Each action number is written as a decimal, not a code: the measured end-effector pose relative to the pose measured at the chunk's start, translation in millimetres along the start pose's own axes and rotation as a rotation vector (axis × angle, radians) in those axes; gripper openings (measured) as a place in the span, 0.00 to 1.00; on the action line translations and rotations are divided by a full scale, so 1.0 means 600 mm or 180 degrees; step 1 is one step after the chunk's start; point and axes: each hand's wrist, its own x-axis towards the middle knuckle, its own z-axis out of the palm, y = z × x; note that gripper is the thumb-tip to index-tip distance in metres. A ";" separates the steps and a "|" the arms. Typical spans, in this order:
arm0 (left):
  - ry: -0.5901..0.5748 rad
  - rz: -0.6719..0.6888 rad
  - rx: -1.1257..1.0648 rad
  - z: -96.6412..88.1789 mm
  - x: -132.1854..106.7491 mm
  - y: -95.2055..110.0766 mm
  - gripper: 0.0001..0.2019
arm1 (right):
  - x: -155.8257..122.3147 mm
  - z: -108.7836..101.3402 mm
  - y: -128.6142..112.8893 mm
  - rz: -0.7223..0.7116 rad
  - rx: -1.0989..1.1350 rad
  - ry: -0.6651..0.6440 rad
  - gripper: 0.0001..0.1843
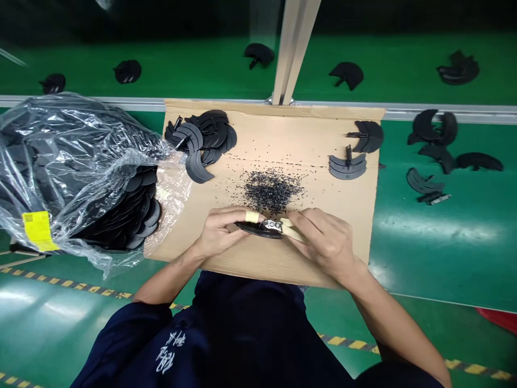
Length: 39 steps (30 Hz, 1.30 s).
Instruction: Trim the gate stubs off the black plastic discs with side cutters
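Observation:
My left hand (222,229) is closed on a black curved plastic part (258,231), its rounded edge towards me. Pale yellow tape wraps one of the left fingers. In my right hand (323,237) is a pair of nippers (273,224), whose small metal head with a round pivot meets the black part near its middle. The handles are mostly hidden by the fingers, among pale yellow bits that may be tape or grip. Just beyond both hands lies a pile of tiny black plastic scraps (272,189) on a cardboard sheet (299,134).
A clear plastic bag (81,140) full of black curved parts stands at left. More such parts (210,134) are heaped at the cardboard's far left, two (348,166) at its right, several (434,129) on the green table (436,231). A metal post (293,54) rises behind.

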 end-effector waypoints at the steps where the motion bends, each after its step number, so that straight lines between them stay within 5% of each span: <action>1: -0.0050 0.0011 0.0049 -0.004 0.001 0.001 0.14 | -0.001 0.001 0.002 0.0077 0.0085 0.0002 0.08; 7: -0.0490 0.0089 0.0376 -0.019 0.013 0.013 0.17 | 0.002 0.002 0.008 0.0386 -0.0072 -0.0132 0.12; 14: -0.0108 -0.1278 0.0060 -0.022 0.022 -0.014 0.15 | -0.005 -0.020 0.025 0.1067 -0.0025 -0.0538 0.22; 18: -0.0273 -0.1211 0.0214 -0.046 0.045 -0.012 0.23 | -0.040 -0.025 0.045 0.1208 -0.0284 -0.0463 0.24; 21: -0.0531 -0.0722 0.0715 -0.088 0.095 0.003 0.22 | -0.069 -0.017 0.059 0.1187 -0.0641 -0.0313 0.25; 25: -0.0481 -0.0138 0.1808 -0.173 0.208 -0.006 0.16 | -0.097 -0.004 0.067 0.1059 -0.0883 -0.0076 0.23; 31: -0.0390 -0.1044 0.3371 -0.267 0.368 -0.109 0.20 | -0.122 0.013 0.065 0.1008 -0.0968 0.0218 0.22; 35: -0.0374 -0.1484 0.3568 -0.264 0.416 -0.161 0.19 | -0.133 0.015 0.067 0.1092 -0.0794 0.0389 0.24; 39: -0.0331 -0.1463 0.3546 -0.202 0.463 -0.194 0.20 | -0.137 0.010 0.070 0.1122 -0.0640 0.0454 0.25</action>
